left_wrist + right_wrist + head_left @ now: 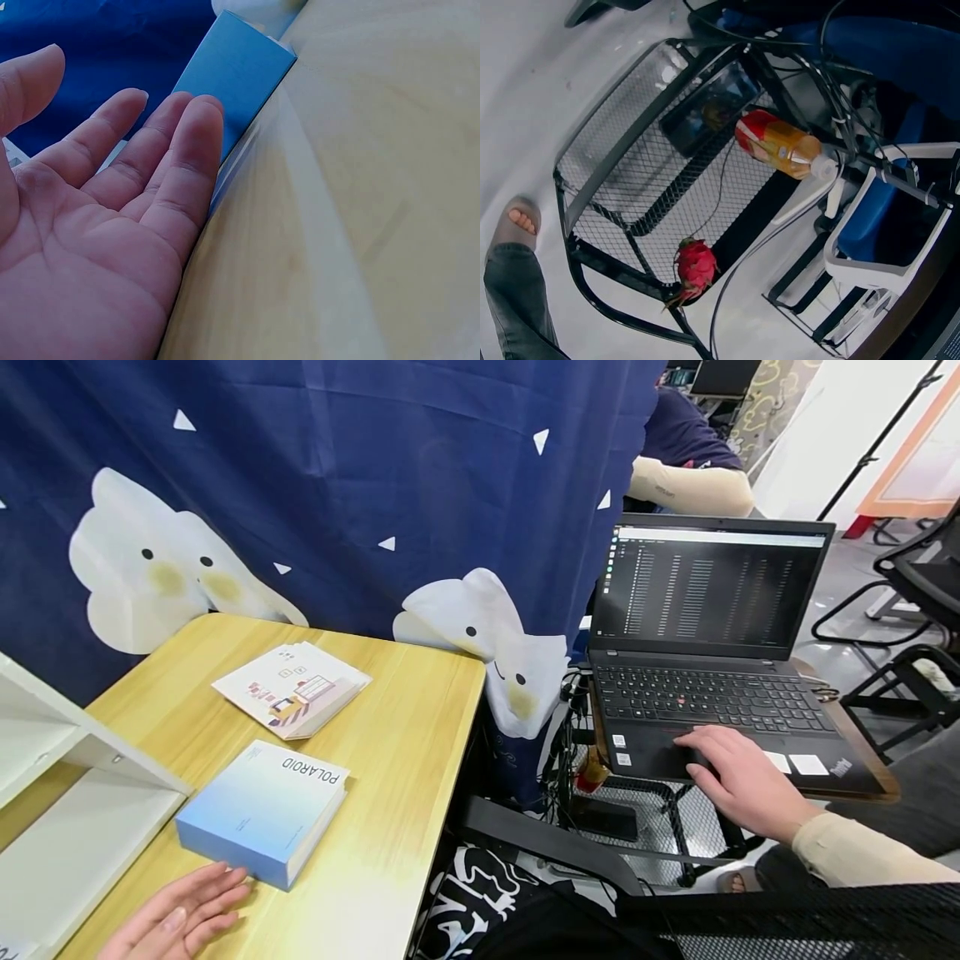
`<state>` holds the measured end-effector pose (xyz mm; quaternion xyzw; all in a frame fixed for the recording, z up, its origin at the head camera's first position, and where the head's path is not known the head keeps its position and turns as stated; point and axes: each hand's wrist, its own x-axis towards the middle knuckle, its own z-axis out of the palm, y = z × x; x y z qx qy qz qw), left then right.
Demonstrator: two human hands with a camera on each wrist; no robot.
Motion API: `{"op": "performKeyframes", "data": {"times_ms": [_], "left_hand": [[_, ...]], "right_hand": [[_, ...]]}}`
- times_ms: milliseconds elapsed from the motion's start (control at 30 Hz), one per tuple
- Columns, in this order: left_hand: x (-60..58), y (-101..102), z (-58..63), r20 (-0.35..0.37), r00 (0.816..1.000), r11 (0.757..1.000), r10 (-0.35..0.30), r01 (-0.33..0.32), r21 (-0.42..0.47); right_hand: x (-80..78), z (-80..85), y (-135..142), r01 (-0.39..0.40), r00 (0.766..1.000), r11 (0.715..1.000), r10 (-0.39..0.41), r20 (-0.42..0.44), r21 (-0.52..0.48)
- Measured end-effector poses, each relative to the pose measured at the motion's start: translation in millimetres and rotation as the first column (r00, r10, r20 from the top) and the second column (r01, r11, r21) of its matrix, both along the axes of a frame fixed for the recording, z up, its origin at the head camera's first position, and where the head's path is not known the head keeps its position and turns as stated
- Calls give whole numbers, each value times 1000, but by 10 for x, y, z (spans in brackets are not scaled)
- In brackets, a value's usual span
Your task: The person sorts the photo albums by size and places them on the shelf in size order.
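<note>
My left hand point(180, 914), palm turned sideways and fingers loosely extended, is at the lower left of the head view. Its fingertips are right at the near corner of a thick blue book point(258, 810) marked POLAROID, lying flat on the wooden desk point(375, 860). In the left wrist view, the palm point(82, 255) is bare and the fingers overlap the book's blue side point(240, 75). My right hand point(742, 777) rests palm down on the touchpad of a black laptop point(712, 693), fingers extended. That hand is outside the right wrist view.
A white illustrated booklet stack point(292, 689) lies farther back on the desk. White shelving point(112, 760) borders the left side, a blue curtain point(337, 485) the back. Below the laptop, a mesh cart point(622, 172) holds a drink bottle point(780, 142) and a dragon fruit point(695, 266). A chair armrest point(540, 839) separates both areas.
</note>
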<state>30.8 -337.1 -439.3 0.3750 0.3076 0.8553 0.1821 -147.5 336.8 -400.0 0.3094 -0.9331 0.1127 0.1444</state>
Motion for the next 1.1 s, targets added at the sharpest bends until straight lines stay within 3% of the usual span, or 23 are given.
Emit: {"op": "performKeyframes", "data": {"times_ms": [200, 367, 533, 700, 867, 1100], "left_hand": [[8, 23, -4, 42, 999, 1000, 21, -21, 3], [-20, -12, -22, 31, 999, 1000, -22, 22, -6], [-36, -118, -40, 59, 989, 991, -136, 136, 1], [-90, -186, -49, 106, 964, 970, -243, 242, 27], [-99, -172, -57, 109, 964, 970, -242, 240, 26], [-31, -118, -33, 64, 989, 991, -134, 135, -13]], "right_hand": [[2, -3, 36, -4, 1000, 1000, 4, -10, 0], [-9, -6, 49, 6, 1000, 1000, -6, -4, 0], [-34, -23, -11, 27, 1000, 1000, -26, 9, -4], [-48, -36, -59, 14, 1000, 1000, -14, 13, 2], [-22, -8, -50, 1, 1000, 1000, -1, -1, 12], [-14, 20, -68, -14, 1000, 1000, 14, -15, 3]]}}
